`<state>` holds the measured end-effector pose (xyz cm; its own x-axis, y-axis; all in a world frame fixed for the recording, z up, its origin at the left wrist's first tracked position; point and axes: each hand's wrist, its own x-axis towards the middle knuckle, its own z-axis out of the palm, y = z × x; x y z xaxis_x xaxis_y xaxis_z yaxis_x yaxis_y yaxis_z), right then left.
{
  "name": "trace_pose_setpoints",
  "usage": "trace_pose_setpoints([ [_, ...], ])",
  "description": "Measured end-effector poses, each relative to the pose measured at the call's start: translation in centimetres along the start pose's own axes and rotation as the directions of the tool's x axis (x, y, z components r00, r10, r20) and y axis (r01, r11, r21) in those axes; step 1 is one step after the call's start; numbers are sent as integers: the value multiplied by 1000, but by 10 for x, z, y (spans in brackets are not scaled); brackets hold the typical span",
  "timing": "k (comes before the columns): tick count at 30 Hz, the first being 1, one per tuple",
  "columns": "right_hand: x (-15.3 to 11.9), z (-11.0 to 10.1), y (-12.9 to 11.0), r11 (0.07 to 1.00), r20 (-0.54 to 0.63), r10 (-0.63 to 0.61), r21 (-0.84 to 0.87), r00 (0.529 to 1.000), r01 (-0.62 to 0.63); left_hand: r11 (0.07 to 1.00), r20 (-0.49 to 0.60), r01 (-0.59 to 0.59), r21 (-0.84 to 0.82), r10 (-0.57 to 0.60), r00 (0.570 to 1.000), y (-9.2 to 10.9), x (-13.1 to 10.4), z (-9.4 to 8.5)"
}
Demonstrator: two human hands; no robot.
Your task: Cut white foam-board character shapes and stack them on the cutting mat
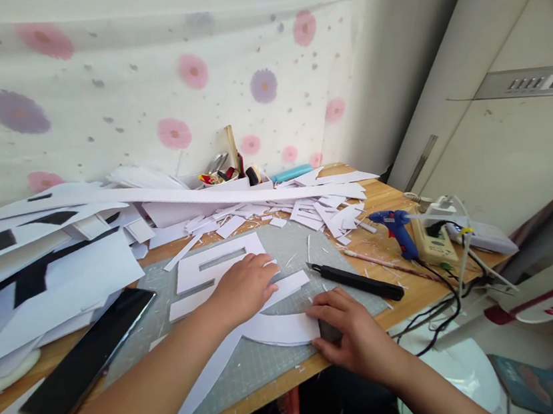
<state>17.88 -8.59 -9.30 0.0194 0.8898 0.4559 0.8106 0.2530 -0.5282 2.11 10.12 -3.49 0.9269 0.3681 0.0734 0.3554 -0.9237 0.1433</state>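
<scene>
My left hand (246, 288) lies over white foam board pieces, palm down, its fingertips resting on them. Under and behind it is a cut piece with slots (220, 262), shaped like a letter or numeral. In my right hand (349, 329) is a small dark grey block (329, 332), mostly covered by the fingers. The block sits against the end of a curved white foam board piece (281, 329). Beyond the right hand, a black utility knife (359, 281) rests with its blade out. A grey-green cutting mat (246, 370) spreads beneath all this.
White offcuts (328, 214) and a long strip (234, 194) line the back. Large sheets (78, 278) pile up left, beside a black phone (90, 351). On the right are a blue glue gun (398, 231), a power strip (434, 241) and loose cables.
</scene>
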Motion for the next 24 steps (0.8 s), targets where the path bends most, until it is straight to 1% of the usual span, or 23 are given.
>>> trace_pose_setpoints([
  [2,1,-1,0,1000,-7,-4,-3,1000,4,999,-21,-37,-23,37,999,4,4,6],
  [5,2,0,0,1000,6,-1,-10,1000,1,990,-51,-110,-84,106,993,8,3,14],
  [8,1,-3,-1,1000,44,16,-12,999,-16,973,-74,-175,-150,166,983,8,-2,26],
  [10,1,-10,-1,1000,75,14,25,997,-16,963,-108,-191,-189,173,979,6,-3,35],
  [11,0,-14,0,999,73,6,47,997,-9,959,-129,-194,-206,170,977,4,-3,39],
  [12,0,-19,2,999,46,-2,54,999,-1,955,-148,-197,-221,167,975,3,-3,42],
  [13,0,-25,5,999,-10,-4,33,1000,5,951,-163,-201,-233,166,973,2,-3,45],
  [15,3,-36,13,993,-152,18,-110,988,-35,946,-183,-208,-248,165,969,0,-2,48],
  [16,5,-41,16,974,-192,40,-213,981,-82,944,-189,-211,-253,166,968,0,-2,49],
  [17,8,-45,20,939,-187,77,-316,979,-134,942,-193,-215,-256,169,967,-1,-2,50],
  [18,11,-48,23,896,-142,130,-406,981,-178,941,-197,-220,-258,172,965,-1,-1,50],
  [19,14,-50,25,853,-71,196,-480,978,-206,939,-200,-224,-260,175,964,-2,-1,51],
  [21,21,-52,29,790,61,317,-568,946,-228,937,-204,-229,-263,178,963,-2,0,52],
  [22,23,-52,30,777,91,355,-582,930,-239,937,-203,-230,-265,179,963,-3,0,52],
  [23,25,-52,32,773,84,375,-578,923,-261,936,-202,-229,-266,178,963,-3,0,53],
  [24,25,-52,33,783,48,377,-550,925,-290,937,-199,-227,-267,177,964,-3,0,53],
])
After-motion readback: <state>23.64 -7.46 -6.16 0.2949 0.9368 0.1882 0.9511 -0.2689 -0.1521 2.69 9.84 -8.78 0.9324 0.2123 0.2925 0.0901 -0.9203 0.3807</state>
